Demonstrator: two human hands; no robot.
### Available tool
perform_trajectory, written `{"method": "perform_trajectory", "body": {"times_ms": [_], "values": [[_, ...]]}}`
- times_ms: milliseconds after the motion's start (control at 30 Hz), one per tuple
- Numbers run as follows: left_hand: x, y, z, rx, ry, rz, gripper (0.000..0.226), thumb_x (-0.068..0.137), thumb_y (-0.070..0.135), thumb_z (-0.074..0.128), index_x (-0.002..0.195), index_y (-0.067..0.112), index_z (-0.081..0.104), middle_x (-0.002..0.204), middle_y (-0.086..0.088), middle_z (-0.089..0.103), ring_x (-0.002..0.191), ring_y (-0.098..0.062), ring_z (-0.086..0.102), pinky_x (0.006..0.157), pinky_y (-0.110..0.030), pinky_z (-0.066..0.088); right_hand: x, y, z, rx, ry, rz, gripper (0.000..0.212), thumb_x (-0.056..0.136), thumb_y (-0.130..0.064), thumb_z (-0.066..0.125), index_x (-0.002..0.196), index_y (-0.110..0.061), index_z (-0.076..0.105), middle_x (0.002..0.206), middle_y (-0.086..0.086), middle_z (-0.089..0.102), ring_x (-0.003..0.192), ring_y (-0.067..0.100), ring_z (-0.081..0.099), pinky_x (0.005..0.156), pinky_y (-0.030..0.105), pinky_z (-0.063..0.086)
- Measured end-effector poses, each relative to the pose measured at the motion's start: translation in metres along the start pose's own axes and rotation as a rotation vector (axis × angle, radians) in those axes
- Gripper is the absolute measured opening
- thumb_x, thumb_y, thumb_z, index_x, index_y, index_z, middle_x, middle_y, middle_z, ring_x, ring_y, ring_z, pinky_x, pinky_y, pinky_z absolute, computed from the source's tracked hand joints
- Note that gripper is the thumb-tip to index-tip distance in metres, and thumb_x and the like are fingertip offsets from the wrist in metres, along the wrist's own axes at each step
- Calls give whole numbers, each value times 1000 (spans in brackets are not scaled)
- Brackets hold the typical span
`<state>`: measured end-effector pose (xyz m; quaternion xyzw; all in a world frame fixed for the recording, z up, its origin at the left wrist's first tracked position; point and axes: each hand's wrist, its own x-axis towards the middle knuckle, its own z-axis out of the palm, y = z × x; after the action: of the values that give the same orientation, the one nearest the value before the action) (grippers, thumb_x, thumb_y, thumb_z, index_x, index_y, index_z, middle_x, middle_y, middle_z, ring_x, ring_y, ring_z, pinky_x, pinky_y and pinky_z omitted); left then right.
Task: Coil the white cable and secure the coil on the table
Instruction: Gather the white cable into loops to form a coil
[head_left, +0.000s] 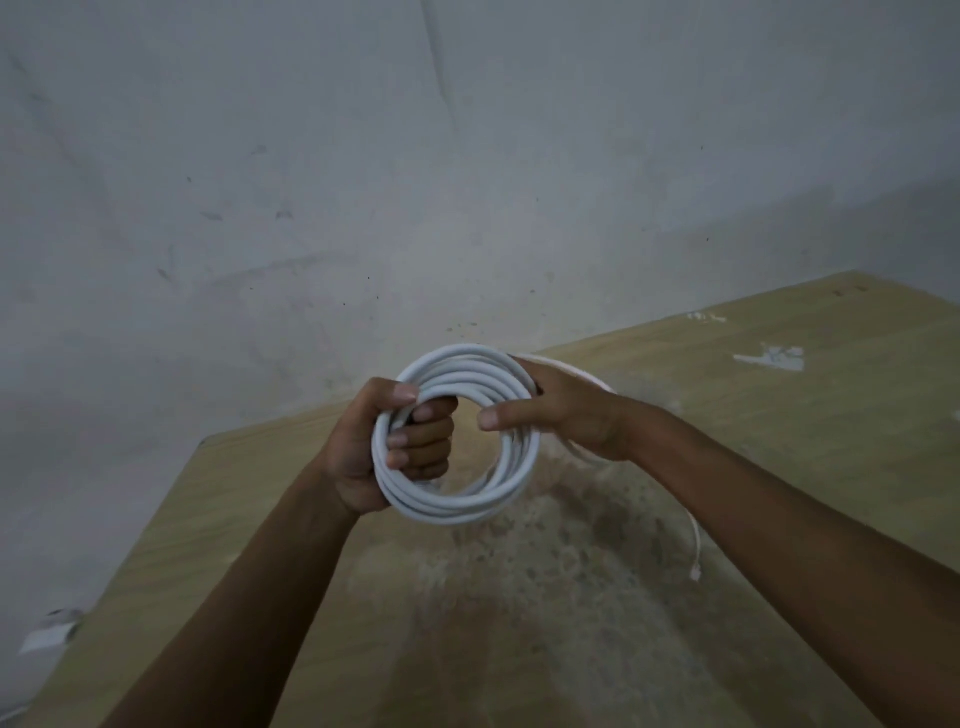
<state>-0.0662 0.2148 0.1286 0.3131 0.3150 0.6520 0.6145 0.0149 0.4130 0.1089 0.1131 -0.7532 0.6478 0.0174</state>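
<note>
**Cable wound into a coil, held above the table**

A person holds a white cable, wound into a round coil of several turns, in both hands above a table. The coil stands nearly upright, its open centre facing the camera, and does not touch the tabletop.

The left hand grips the left side of the coil: four fingers are curled through the opening and closed round the bundled turns, while the thumb lies across the upper left of the ring. The right hand takes the upper right side. Its thumb points left across the front of the turns, and its fingers pass behind the coil, out of sight, so the turns sit pinched between thumb and fingers.

A loose tail of the cable leaves the coil behind the right hand, arcs over that wrist and hangs down past the forearm. It ends in a small white tip near the tabletop; whether the tip touches the surface cannot be told.

The table is pale wood, its middle worn and mottled grey-brown, with white scraps stuck near its far right edge. Behind it rises a scuffed grey wall. A blurred white object lies off the table's left edge, low in the frame.
</note>
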Motion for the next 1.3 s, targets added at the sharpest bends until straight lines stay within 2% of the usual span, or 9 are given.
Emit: {"method": "perform_trajectory", "body": {"times_ms": [167, 300, 433, 533, 767, 967, 1067, 1167, 1300], "values": [[-3, 2, 3, 22, 54, -10, 12, 89, 13, 51, 89, 3, 55, 61, -3, 40, 52, -16, 39, 57, -26, 34, 0, 4, 6, -22, 29, -16, 40, 82, -8, 71, 121, -13, 63, 113, 20, 67, 108, 29, 66, 88, 40, 56], [-3, 3, 1, 33, 52, -34, 11, 88, 13, 51, 89, 3, 56, 61, -3, 41, 51, -16, 40, 57, -25, 38, -3, 5, 9, -11, 52, 10, 25, 88, 3, 63, 111, -6, 64, 86, 2, 69, 78, 8, 68, 69, 21, 53], [-1, 2, -9, 54, 47, -56, 12, 87, 11, 51, 93, 2, 57, 63, -2, 48, 56, -16, 55, 59, -26, 37, -3, 5, 13, -35, 122, -28, 21, 86, -8, 64, 107, -7, 65, 95, 22, 69, 90, 32, 71, 80, 41, 60], [-5, 0, -19, 129, 87, -59, 14, 83, 11, 56, 95, 3, 59, 69, -2, 59, 61, -14, 59, 62, -27, 39, -5, 4, 16, -177, 219, -83, 15, 90, -1, 58, 104, -1, 61, 81, 21, 69, 69, 25, 72, 71, 45, 62], [-15, -4, -19, 220, 106, -20, 27, 88, 5, 57, 115, 0, 55, 87, -7, 64, 83, -22, 61, 93, -39, 42, -6, 5, 19, -359, 260, -216, 21, 88, -2, 59, 107, -7, 54, 77, 14, 64, 60, 20, 70, 60, 42, 61], [-19, 0, -18, 193, 15, -47, 73, 91, 47, 63, 135, -7, 41, 102, -14, 65, 99, -28, 62, 111, -49, 32, -1, 3, 21, -420, 173, -285, 28, 88, -2, 53, 113, -15, 49, 86, 16, 62, 64, 20, 67, 61, 44, 59], [-15, 8, -11, 250, 21, -118, 65, 89, 51, 62, 124, -3, 55, 101, -13, 72, 100, -27, 68, 105, -46, 42, 2, 5, 18, -438, 142, -251, 23, 90, -6, 51, 110, -17, 47, 85, 15, 61, 65, 18, 68, 64, 48, 58], [-12, 5, -2, 374, 242, -139, 46, 60, 44, 90, 84, 7, 74, 68, -6, 72, 68, -20, 71, 72, -34, 58, 6, 7, 16, -455, 142, -210, 17, 89, -10, 51, 103, -18, 47, 85, 16, 61, 65, 19, 70, 64, 48, 58], [-6, -9, 14, 331, 434, -39, 46, 32, 30, 97, 60, 8, 68, 46, -4, 59, 44, -18, 61, 53, -27, 54, 10, 11, 18, -472, 209, -194, 25, 88, -9, 51, 84, -33, 45, 78, 6, 59, 60, 17, 69, 60, 44, 57]]}}
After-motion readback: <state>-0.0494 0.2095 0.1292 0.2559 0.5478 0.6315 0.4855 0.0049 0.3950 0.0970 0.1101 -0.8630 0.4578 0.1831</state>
